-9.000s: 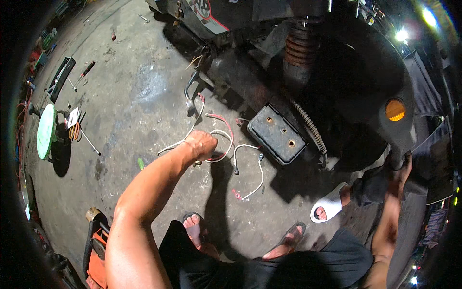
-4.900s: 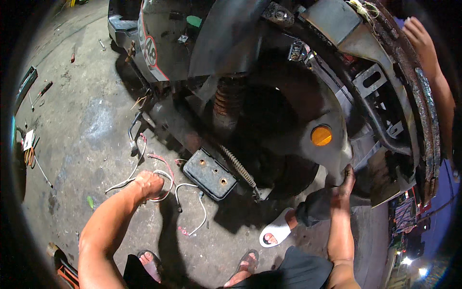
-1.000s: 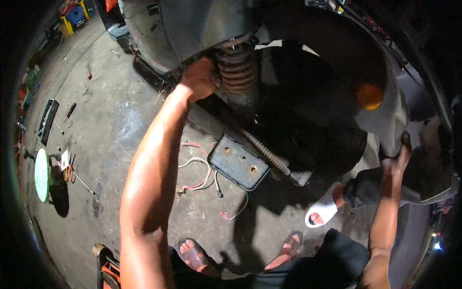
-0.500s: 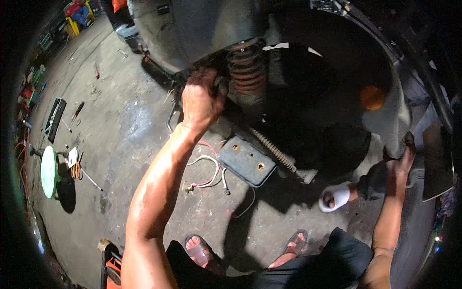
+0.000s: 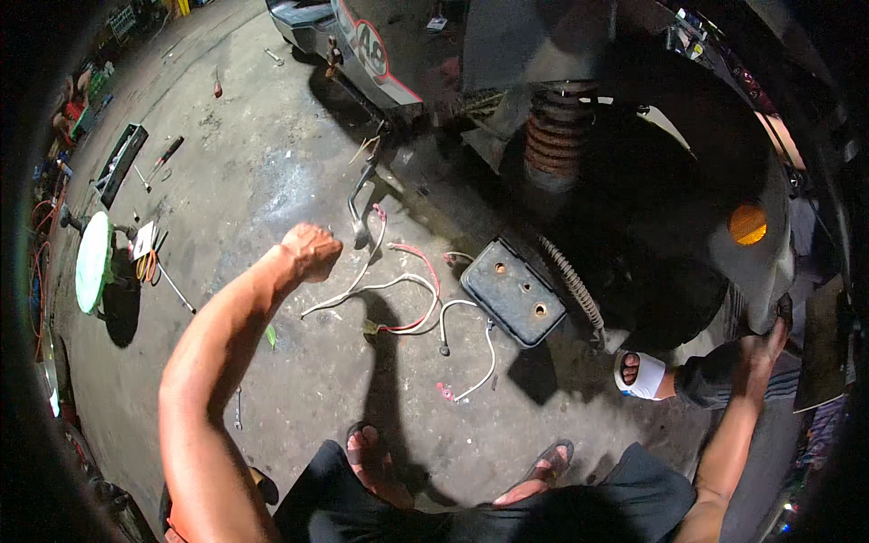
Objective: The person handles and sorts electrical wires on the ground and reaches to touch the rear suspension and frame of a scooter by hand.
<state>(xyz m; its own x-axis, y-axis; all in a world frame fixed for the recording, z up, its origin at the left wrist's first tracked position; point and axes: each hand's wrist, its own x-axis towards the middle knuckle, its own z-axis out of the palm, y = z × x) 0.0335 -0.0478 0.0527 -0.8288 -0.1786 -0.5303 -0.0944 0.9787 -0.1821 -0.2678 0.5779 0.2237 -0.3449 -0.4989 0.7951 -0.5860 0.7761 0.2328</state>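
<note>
Hovering over the floor (image 5: 308, 389), the left hand (image 5: 312, 252) is curled into a fist; whether it holds anything cannot be told. The right hand (image 5: 768, 341) clasps the lower edge of the fender (image 5: 762, 264). Loose wires (image 5: 412, 275) lie on the floor between the left hand and the black box (image 5: 514, 292).

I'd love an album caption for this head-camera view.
Left hand curled near loose cables on a grey floor, right hand at the lower edge of a dark panel, black box between.
</note>
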